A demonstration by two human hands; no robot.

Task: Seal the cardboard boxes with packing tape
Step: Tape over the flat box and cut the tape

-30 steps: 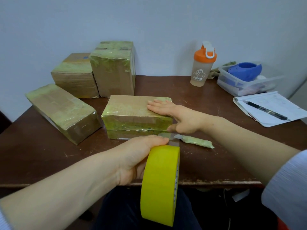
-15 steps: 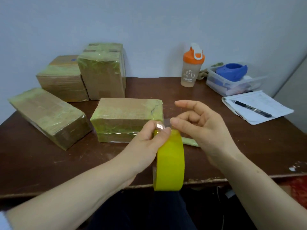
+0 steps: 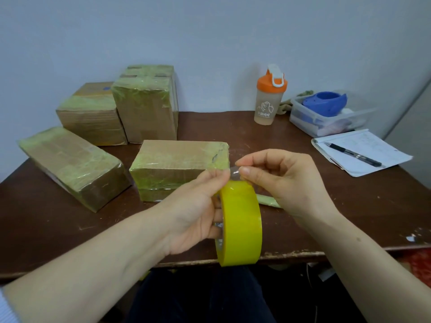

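My left hand [image 3: 198, 206] grips a yellow roll of packing tape [image 3: 241, 223], held on edge above the table's front edge. My right hand [image 3: 284, 183] pinches the clear loose end of the tape at the top of the roll, thumb and forefinger meeting my left fingertips. Just behind the roll lies a flat cardboard box [image 3: 179, 166] wrapped in yellowish tape. A long taped box [image 3: 72, 166] lies at the left. Two more taped boxes, a low one [image 3: 91, 115] and a tall one [image 3: 147, 106], stand at the back left against the wall.
A dark wooden table [image 3: 349, 206] carries an orange-capped shaker bottle [image 3: 268, 99], a clear plastic bin [image 3: 326, 117] holding a blue object, and a notepad [image 3: 363, 152] with a black pen. A crumpled strip of used tape [image 3: 268, 200] lies by the near box.
My right hand left the top of the near box and came to the roll, where it now pinches the tape end. My left hand lifted the roll higher.
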